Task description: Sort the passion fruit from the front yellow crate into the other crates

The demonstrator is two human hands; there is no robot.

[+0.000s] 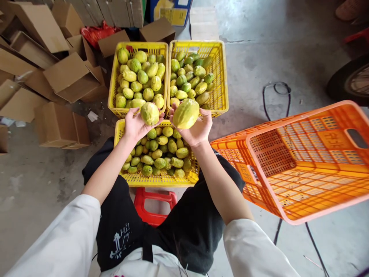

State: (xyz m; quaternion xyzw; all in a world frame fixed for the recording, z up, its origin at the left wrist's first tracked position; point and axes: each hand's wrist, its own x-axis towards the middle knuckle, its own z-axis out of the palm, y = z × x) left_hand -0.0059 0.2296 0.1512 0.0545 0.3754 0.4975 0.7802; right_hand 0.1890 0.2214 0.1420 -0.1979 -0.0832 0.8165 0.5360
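My left hand (135,125) is palm up and cupped round a round yellow-green fruit (150,113). My right hand (198,129) is palm up too, holding a larger oval yellow-green fruit (186,113). Both hands hover above the near yellow crate (157,180), which is full of green and yellow fruit. Behind it stand two more yellow crates side by side, the far left crate (113,84) heaped with fruit and the far right crate (221,80) about half full.
An empty orange crate (302,161) lies tilted on its side at the right. Open cardboard boxes (57,77) crowd the left. A red stool (154,202) sits between my knees. A black cable (269,100) runs over the concrete floor, and a wheel (350,80) shows at the right edge.
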